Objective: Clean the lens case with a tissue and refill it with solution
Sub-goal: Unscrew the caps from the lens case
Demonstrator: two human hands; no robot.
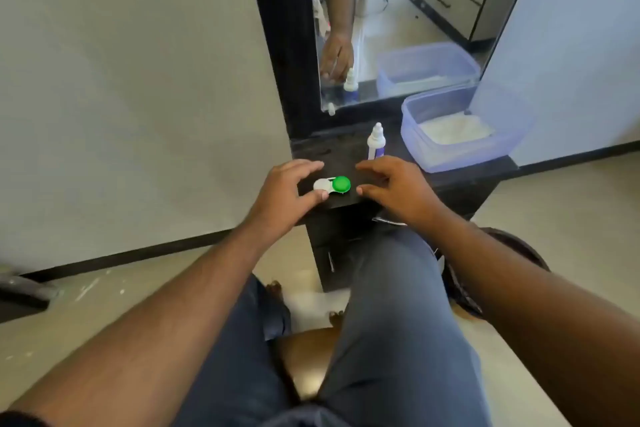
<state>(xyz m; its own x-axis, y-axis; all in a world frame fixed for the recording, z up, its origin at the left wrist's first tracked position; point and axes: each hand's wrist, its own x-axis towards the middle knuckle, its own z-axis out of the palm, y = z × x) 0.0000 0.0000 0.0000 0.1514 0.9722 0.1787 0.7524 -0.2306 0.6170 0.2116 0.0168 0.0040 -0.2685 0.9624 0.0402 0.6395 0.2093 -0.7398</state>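
Person seated facing a dark dresser (408, 180) with a tall mirror (391, 28) above it; grey-trousered knees sit just under the front edge. On the dresser top, right rear: a translucent blue plastic tub (460, 135) with folded white tissues (455, 128) inside, no lid on it. Left of the tub, well apart from it, a small white solution bottle (376, 142) stands upright, cap on. Left hand (287, 196) hovers over the front-left of the top, fingers spread and loosely curved, thumb tip just beside the white end of the lens case, not clearly touching; holding nothing. Right hand (394, 189) is on the other side, fingers extended toward the case, not gripping anything. Lens case (333, 184) lies flat near the front edge between both hands, one white cap, one green cap, both on.
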